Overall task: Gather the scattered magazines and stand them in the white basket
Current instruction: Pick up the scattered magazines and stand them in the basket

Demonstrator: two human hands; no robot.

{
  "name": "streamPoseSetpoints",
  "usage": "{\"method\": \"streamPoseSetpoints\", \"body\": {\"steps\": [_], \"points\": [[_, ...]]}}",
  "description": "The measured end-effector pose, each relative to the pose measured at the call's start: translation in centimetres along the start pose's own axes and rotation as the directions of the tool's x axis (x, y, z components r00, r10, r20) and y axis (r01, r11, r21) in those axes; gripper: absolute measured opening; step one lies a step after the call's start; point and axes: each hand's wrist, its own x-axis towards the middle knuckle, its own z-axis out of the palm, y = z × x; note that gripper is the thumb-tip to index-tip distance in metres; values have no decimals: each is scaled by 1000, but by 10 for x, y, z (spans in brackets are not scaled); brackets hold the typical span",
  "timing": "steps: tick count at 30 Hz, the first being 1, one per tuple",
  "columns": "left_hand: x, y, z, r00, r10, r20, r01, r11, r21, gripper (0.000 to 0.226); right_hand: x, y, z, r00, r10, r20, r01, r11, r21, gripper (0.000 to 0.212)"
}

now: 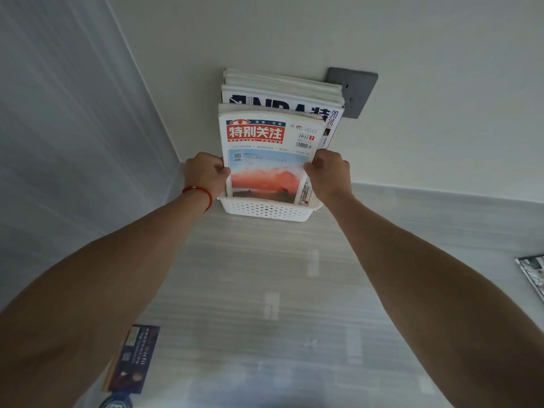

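Observation:
A white perforated basket stands on the pale desk against the back wall. Several magazines stand upright in it. The front magazine has a red-and-white title block and a sunset picture. My left hand grips its left edge and my right hand grips its right edge, just above the basket rim. Behind it stands a larger magazine with big dark letters. A dark blue magazine lies flat near the desk's front left, partly under my left forearm. Another magazine lies at the right edge.
A grey wall plate sits on the wall behind the magazines. A panelled wall closes the left side and meets the back wall in a corner by the basket. The pale wood-grain desk stretches between my arms.

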Motion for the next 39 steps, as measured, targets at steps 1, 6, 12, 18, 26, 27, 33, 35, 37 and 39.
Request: {"method": "streamPoseSetpoints", "body": {"steps": [1,6,12,18,26,27,33,35,37,39], "points": [[1,-1,2,1000,-4,-8,5,1000,8,19,0,1,1,1000,-7,0,7,1000,-9,24],[6,4,11,997,-13,-80,24,990,137,21,2,-1,5,1000,10,-27,-10,1000,-3,24],[5,15,13,978,-151,-144,185,946,268,29,-1,-1,4,999,36,-36,-36,999,-9,27],[-47,36,24,973,-156,-171,169,984,64,26,-38,39,-28,999,35,-20,-34,999,37,19],[-177,132,111,947,203,250,-182,978,-103,27,-118,187,-140,980,191,-53,-195,977,-86,23],[-191,144,123,923,218,318,-202,976,-84,29,-126,209,-158,969,241,-54,-246,964,-105,26],[-258,211,195,798,249,549,-290,957,-12,39,-170,336,-261,850,526,-16,-505,808,-303,58],[-274,229,214,772,259,581,-316,949,-3,43,-179,375,-286,806,586,-82,-582,760,-291,60],[-287,242,230,751,267,604,-341,940,9,45,-184,405,-303,780,618,-96,-615,730,-299,64],[-297,253,243,735,269,622,-365,931,29,45,-185,427,-314,774,626,-95,-618,713,-333,67]]}}
